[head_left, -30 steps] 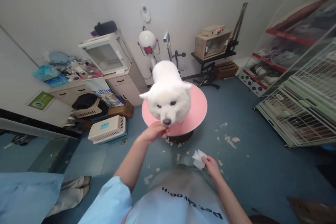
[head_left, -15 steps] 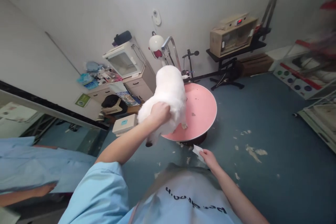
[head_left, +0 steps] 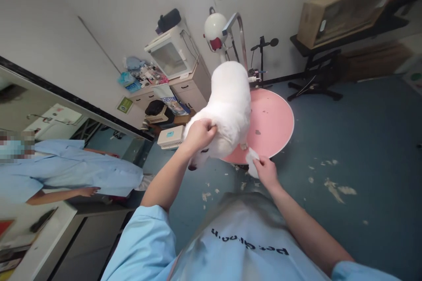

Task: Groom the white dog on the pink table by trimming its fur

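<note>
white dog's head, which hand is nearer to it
Left: the left hand is on the white dog's head, while the right hand is apart from it, off to the right, holding a white sheet.

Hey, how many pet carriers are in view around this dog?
2. The pale carrier is on the floor, left of the dog in the picture; the second carrier is just beyond, under a black item. Others may be hidden.
</note>
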{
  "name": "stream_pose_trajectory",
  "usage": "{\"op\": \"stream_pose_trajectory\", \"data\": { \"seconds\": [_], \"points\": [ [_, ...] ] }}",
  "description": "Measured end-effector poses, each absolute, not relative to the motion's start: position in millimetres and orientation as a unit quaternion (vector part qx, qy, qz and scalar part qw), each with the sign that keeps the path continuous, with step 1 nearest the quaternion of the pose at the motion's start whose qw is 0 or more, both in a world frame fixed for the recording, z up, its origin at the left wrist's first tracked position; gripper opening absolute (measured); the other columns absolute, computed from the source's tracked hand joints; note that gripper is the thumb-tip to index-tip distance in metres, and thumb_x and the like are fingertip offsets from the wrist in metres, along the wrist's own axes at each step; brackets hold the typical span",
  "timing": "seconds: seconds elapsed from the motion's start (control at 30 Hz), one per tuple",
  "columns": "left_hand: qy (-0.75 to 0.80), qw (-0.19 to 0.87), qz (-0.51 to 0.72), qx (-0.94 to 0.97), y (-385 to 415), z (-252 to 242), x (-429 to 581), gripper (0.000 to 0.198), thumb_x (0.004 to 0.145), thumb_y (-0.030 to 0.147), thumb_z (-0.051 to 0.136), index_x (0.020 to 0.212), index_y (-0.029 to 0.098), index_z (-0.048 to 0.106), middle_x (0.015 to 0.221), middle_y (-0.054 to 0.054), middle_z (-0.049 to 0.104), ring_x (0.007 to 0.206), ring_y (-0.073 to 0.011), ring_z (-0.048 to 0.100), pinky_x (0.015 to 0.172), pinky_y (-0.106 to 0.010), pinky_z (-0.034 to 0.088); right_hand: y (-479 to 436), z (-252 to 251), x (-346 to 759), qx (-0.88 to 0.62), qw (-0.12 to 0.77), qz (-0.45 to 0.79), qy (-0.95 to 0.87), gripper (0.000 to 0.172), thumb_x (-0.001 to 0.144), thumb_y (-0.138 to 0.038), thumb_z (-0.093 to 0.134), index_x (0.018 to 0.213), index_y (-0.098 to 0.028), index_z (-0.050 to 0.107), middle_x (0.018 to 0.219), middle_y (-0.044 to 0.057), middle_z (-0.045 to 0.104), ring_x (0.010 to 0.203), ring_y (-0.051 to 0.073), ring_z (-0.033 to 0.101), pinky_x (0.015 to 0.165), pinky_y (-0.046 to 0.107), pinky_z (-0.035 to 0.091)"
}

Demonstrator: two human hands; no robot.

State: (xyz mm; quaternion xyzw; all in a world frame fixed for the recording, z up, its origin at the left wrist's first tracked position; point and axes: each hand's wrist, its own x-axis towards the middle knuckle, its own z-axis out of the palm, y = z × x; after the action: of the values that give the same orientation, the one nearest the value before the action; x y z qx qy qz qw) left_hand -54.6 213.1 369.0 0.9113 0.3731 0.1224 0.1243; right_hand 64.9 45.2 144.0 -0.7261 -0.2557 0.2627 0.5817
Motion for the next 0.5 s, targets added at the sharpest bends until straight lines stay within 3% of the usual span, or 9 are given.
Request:
{"op": "stream_pose_trajectory", "data": {
  "seconds": [0.1,0.2,0.4,0.5],
  "points": [
    [0.361,0.155,0.099,0.914,214,373,-49,0.029,0.074,0.030,0.052,0.053,0.018,0.037,0.052,0.003,0.037,0.055,-0.0093,0.031,0.055,-0.026,0.022,70,212,61,-0.668,0.642,0.117,-0.358,0.027,0.085,-0.038,0.052,0.079,-0.020,0.071,0.085,0.006,0.062,0.084,0.020,0.057,0.078,0.031,0.044],
    [0.341,0.176,0.069,0.921,215,375,-43,0.028,0.073,0.030,0.050,0.052,0.017,0.036,0.051,0.004,0.034,0.054,-0.0084,0.030,0.054,-0.026,0.020,96,256,53,-0.646,0.634,0.043,-0.423,0.022,0.088,-0.032,0.053,0.087,-0.021,0.072,0.089,0.006,0.062,0.089,0.021,0.057,0.084,0.033,0.044],
    [0.292,0.318,0.003,0.902,227,389,-50,0.023,0.069,0.026,0.050,0.054,0.018,0.034,0.053,0.005,0.031,0.051,-0.0063,0.028,0.049,-0.023,0.020,123,267,50,-0.676,0.580,0.025,-0.454,0.021,0.085,-0.020,0.050,0.077,-0.018,0.068,0.079,0.007,0.060,0.081,0.021,0.054,0.078,0.032,0.042],
    [0.275,0.397,-0.071,0.873,236,399,-54,0.021,0.067,0.027,0.056,0.055,0.016,0.043,0.051,0.005,0.035,0.047,-0.0054,0.030,0.045,-0.022,0.020,130,268,52,-0.661,0.585,0.043,-0.469,0.020,0.085,-0.020,0.049,0.075,-0.018,0.066,0.077,0.005,0.059,0.080,0.019,0.053,0.076,0.030,0.042]
  ]
}}
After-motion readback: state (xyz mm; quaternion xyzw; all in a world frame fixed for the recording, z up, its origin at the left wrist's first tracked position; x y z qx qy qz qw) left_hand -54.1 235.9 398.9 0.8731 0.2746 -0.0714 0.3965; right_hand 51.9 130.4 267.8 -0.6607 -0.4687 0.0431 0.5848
